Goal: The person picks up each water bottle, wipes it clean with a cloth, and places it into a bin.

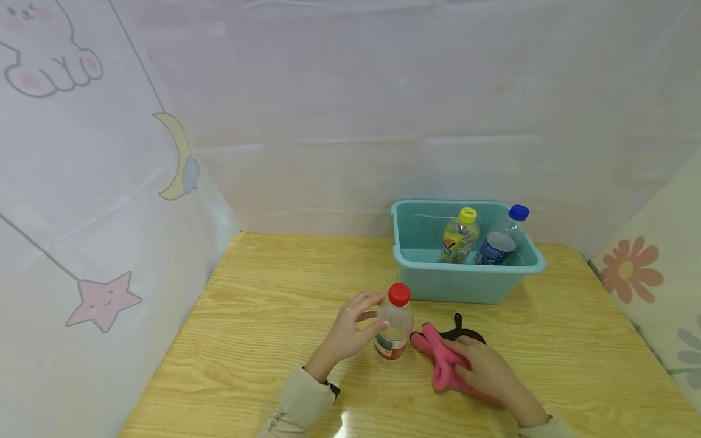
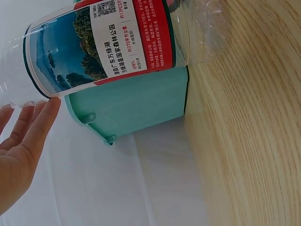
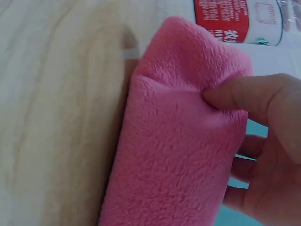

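Note:
A clear plastic bottle (image 1: pixel 397 328) with a red cap and a red, white and blue label stands upright on the table. My left hand (image 1: pixel 350 328) holds it near the shoulder, thumb in front and fingers on the far side; in the left wrist view the fingertips touch the bottle (image 2: pixel 103 44) above its label. To its right lies a folded pink plush cloth (image 1: pixel 443 359), with a black part and loop (image 1: pixel 459 325) showing behind. My right hand (image 1: pixel 487 371) pinches the cloth, thumb pressed into the fuzzy fabric (image 3: pixel 174 132) in the right wrist view.
Behind the hands is a light teal plastic bin (image 1: pixel 449 283) against the back curtain. Inside it lean a yellow-capped bottle (image 1: pixel 461 237) and a blue-capped bottle (image 1: pixel 501 240). Printed curtains (image 1: pixel 181 158) surround the wooden table (image 1: pixel 263 292).

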Available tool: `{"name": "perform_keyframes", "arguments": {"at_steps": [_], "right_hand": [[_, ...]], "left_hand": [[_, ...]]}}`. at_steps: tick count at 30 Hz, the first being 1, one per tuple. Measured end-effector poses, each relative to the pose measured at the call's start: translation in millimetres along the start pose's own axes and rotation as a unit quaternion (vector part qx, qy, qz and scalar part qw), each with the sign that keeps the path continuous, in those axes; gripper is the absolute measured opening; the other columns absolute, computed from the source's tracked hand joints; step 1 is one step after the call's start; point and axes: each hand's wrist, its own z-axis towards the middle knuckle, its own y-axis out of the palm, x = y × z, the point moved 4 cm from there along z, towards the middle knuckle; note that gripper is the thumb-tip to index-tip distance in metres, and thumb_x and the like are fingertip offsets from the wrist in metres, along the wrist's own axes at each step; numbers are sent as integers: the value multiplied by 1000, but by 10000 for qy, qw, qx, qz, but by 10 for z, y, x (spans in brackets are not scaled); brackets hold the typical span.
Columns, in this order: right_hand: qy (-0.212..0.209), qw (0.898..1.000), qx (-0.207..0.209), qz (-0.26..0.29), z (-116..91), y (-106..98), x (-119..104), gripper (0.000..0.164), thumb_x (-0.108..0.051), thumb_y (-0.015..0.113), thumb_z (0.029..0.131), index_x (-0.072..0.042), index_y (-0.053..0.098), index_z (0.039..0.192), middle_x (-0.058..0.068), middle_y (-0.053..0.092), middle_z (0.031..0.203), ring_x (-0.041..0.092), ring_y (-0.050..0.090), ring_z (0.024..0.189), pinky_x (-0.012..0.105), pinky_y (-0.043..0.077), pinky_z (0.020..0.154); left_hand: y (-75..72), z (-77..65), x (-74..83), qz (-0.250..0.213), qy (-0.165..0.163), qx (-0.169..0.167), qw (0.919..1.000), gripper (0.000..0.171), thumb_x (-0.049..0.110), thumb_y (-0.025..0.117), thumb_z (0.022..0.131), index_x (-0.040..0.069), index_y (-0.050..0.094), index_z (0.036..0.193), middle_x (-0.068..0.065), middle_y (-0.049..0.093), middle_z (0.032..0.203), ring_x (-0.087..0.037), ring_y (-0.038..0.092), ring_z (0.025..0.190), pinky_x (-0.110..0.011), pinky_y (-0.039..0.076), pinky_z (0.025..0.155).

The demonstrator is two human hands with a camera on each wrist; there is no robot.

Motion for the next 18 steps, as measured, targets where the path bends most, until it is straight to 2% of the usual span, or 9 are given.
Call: {"name": "perform_keyframes", "arguments": {"at_steps": [3, 6, 13, 16, 18], "right_hand": [[-17, 9999, -161, 32, -20, 68, 19, 47, -10, 70, 75, -11, 60, 121, 8, 58, 105, 25, 55, 93, 42, 50, 75], [-115, 9997, -230, 35, -50, 119, 46, 49, -14, 70, 76, -13, 58, 124, 12, 55, 115, 32, 51, 104, 48, 47, 81], [-426, 9979, -481, 61, -81, 183, 84, 61, -38, 70, 76, -11, 53, 128, 11, 47, 117, 31, 46, 104, 51, 43, 81], [-348, 9972, -531, 387, -68, 155, 113, 69, -47, 69, 75, -7, 52, 128, 12, 47, 117, 31, 44, 105, 51, 44, 80], [-132, 9962, -488, 708, -48, 106, 140, 69, -49, 67, 77, -4, 52, 127, 13, 48, 117, 32, 45, 106, 50, 44, 81]], "left_hand": [[-6, -1, -4, -21, 54, 10, 10000, 44, -4, 61, 83, -13, 46, 124, -29, 49, 117, -40, 49, 109, -46, 49, 83], [-3, -3, 3, -35, 96, 20, 9999, 44, -5, 61, 83, -14, 46, 123, -30, 48, 117, -41, 49, 108, -47, 49, 82], [4, 0, 9, -35, 80, 25, 10000, 44, -5, 61, 83, -14, 46, 123, -30, 48, 117, -40, 49, 109, -47, 48, 83], [7, -2, 13, 9, 92, 38, 10000, 44, -4, 61, 83, -14, 47, 123, -29, 49, 117, -40, 49, 108, -44, 49, 83], [8, -2, 15, 28, 98, 51, 9999, 43, -4, 61, 83, -14, 47, 123, -28, 49, 117, -39, 50, 108, -43, 49, 83]]}}
